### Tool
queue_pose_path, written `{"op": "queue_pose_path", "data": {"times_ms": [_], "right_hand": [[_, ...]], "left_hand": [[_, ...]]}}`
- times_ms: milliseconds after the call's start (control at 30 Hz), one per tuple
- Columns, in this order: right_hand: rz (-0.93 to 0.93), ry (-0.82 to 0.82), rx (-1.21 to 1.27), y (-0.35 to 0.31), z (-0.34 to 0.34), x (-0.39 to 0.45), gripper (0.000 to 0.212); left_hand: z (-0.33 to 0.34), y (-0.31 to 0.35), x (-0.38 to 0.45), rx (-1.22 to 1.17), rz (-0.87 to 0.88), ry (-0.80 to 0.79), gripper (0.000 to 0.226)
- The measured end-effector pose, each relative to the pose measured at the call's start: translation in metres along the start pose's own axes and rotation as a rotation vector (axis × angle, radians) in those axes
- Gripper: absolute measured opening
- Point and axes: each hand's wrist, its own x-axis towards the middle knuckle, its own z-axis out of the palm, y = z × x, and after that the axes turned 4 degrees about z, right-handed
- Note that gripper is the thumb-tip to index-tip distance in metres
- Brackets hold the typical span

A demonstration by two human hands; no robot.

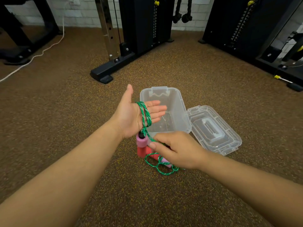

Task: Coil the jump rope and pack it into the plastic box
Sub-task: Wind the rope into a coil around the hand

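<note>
The right hand has its grip closed on the green jump rope, thumb and fingers pinching the cord just below the left wrist. The left hand is held flat with its grip open, palm up and fingers straight, and two turns of the cord wrap around the palm between thumb and fingers. From those turns the cord runs down to a pink and red foam handle hanging just under the left hand. The other handle lies on the floor under the right hand, among loose loops of rope. Just beyond the hands the clear plastic box stands open on the floor, its lid lying beside it to the right, touching its corner.
</note>
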Motion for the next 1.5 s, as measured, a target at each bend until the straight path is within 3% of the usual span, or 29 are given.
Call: {"op": "queue_pose_path", "data": {"times_ms": [200, 500, 567, 667, 733, 900, 967, 1067, 1267, 1500], "right_hand": [[0.004, 0.113, 0.323, -0.007, -0.033, 0.019, 0.019], [0.077, 0.234, 0.195, 0.02, -0.055, 0.03, 0.02], [0.103, 0.286, 0.234, 0.026, -0.051, 0.031, 0.022], [0.166, 0.299, 0.341, 0.036, -0.041, 0.031, 0.023], [0.198, 0.289, 0.462, 0.04, -0.032, 0.03, 0.03], [0.324, 0.207, 0.723, 0.058, 0.004, 0.023, 0.038], [0.382, 0.159, 0.678, 0.064, 0.013, 0.017, 0.047], [0.404, 0.131, 0.632, 0.066, 0.02, 0.003, 0.034], [0.405, 0.001, 0.46, 0.062, 0.027, -0.017, 0.031], [0.148, -0.102, 0.118, 0.034, 0.015, -0.018, 0.034]], "left_hand": [[-0.003, -0.006, -0.006, 0.312, -0.158, -0.129, 0.122], [0.013, -0.012, -0.011, 0.418, -0.439, -0.447, 0.131], [0.015, -0.01, -0.011, 0.403, -0.496, -0.565, 0.121], [0.016, -0.006, -0.014, 0.381, -0.469, -0.677, 0.076], [0.018, -0.005, -0.016, 0.38, -0.425, -0.65, 0.06], [0.017, -0.001, -0.014, 0.249, -0.276, -0.506, 0.056], [0.016, 0.001, -0.013, 0.204, -0.18, -0.405, 0.055], [0.014, 0.004, -0.009, 0.109, -0.054, -0.262, 0.059], [0.01, 0.007, -0.003, 0.018, 0.102, -0.084, 0.058], [0.006, 0.004, 0.003, -0.014, 0.155, 0.049, 0.06]]}}
